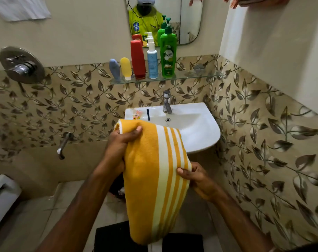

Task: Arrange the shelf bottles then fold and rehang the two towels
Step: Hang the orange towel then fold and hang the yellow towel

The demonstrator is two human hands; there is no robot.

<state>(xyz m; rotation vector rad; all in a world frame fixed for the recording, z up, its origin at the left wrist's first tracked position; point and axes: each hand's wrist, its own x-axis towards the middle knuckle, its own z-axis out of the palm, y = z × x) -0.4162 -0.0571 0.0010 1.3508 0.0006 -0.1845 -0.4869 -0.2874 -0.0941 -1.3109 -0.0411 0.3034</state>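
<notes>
You hold a folded yellow terry towel with white stripes [154,179] in front of you, low in the view at about 6 o'clock from the white ceramic wash basin [196,128]. Your left hand [120,144] grips the towel's upper edge at its 11 o'clock corner, thumb lying over the top face and fingers curled behind the cloth. Your right hand [198,180] pinches the striped side at the towel's 3 o'clock edge, thumb pressed on the white bands and fingers wrapped under. The towel hangs down from both grips, its top corner overlapping the basin's front rim in the view.

Straight ahead at 12 o'clock, a clear glass wall shelf [191,75] carries five bottles standing upright in a row, rising in height from 9 o'clock to 3 o'clock: a small grey-blue plastic tube [114,68], a small yellow plastic tube with a white cap [126,68], a tall red plastic bottle [138,59], a white and pale blue pump bottle [152,59] and a large green pump bottle [168,53]. They stand close beside one another; whether they touch, you cannot tell.

A chrome tap [167,102] sits at the basin's 12 o'clock edge. At the top, toward 1 o'clock, a striped reddish cloth [254,1] shows at the frame's edge, mostly cut off.
</notes>
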